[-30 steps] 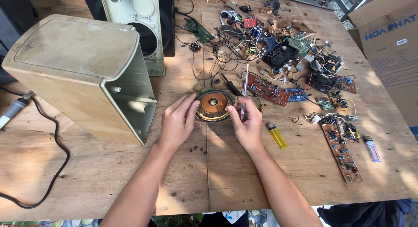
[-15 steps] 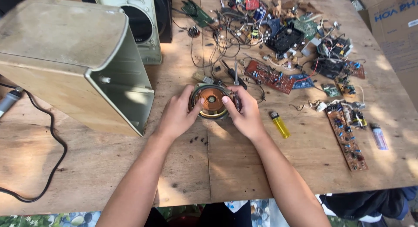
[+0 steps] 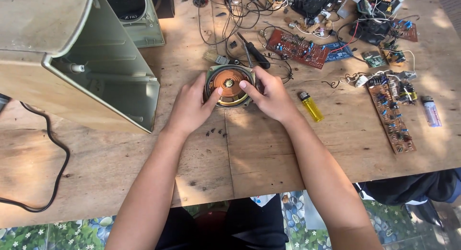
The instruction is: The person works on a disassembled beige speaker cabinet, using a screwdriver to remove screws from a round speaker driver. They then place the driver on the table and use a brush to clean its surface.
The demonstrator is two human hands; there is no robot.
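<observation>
Clamped in our left hand (image 3: 192,106) and right hand (image 3: 271,97), the round copper-coned speaker driver (image 3: 229,85) risks thumb dents in its thin cone.

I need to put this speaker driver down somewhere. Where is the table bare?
Bare wood lies along the near edge of the table, between the black cable and the long circuit board. Past the speaker driver, wires and boards crowd the top; the open cabinet fills the left.
</observation>
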